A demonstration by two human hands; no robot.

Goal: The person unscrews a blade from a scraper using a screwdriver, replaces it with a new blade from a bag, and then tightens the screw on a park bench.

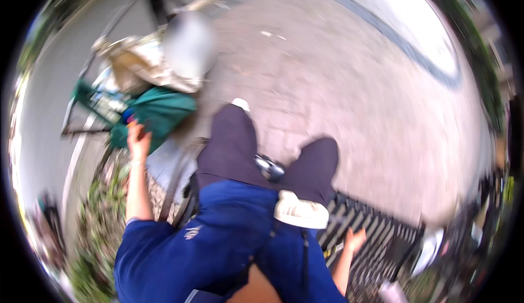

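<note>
My left hand (138,142) reaches out to the left beside a green bag (164,109). Its fingers look closed on a small blue-and-pink thing (129,116), too blurred to name. Out to my right, my right hand (355,241) is over the black slatted bench (376,237). Thumb and fingers seem apart there, with nothing visible between them. A white shoe (301,211) rests across my lap, next to my dark trousers (229,142). Another white shoe tip (240,105) shows past my left knee.
Beyond the green bag, a metal-framed cart (84,73) carries tan bags (134,60), with a blurred pale round shape (189,43) against them. Plants (103,210) grow at the left. Brick paving (305,79) spreads ahead. White and dark things (428,251) lie beyond the bench's right end.
</note>
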